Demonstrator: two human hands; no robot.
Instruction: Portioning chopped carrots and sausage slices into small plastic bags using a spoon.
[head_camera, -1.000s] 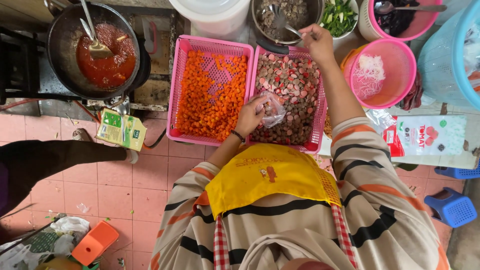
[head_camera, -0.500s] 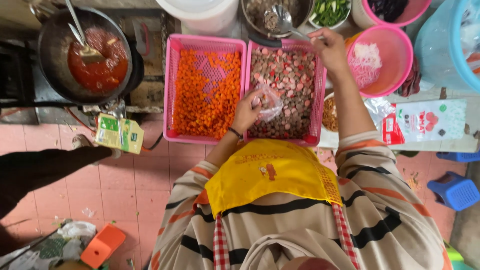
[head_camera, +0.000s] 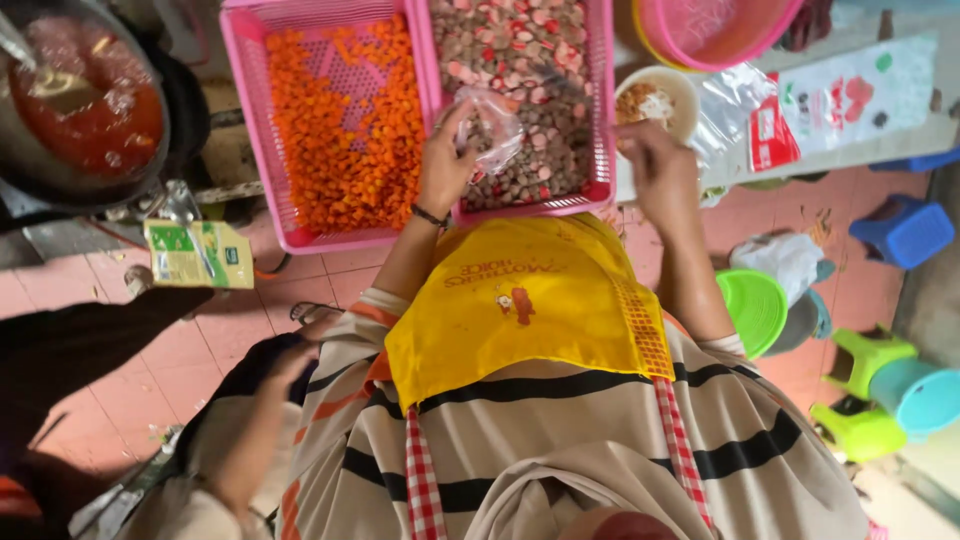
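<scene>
Right hand (head_camera: 655, 170) dropped from far bowls toward pink baskets (head_camera: 590, 120), tiled floor (head_camera: 330, 280).

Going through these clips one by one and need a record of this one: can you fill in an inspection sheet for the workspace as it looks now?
Surface: two pink baskets side by side on a counter, floor of reddish tiles below.
Job's things: clear plastic bag held over the right basket of mixed red and brown pieces; left basket holds orange pieces.
Clutter: small white bowl, pink tub, green-and-yellow carton, printed plastic bags.
Grippers: left hand pinches the bag; right hand hovers by the white bowl.
Cables: nothing seen.
Surroundings: pot of red sauce with a ladle, green lid, blue stool, green stools.
</scene>
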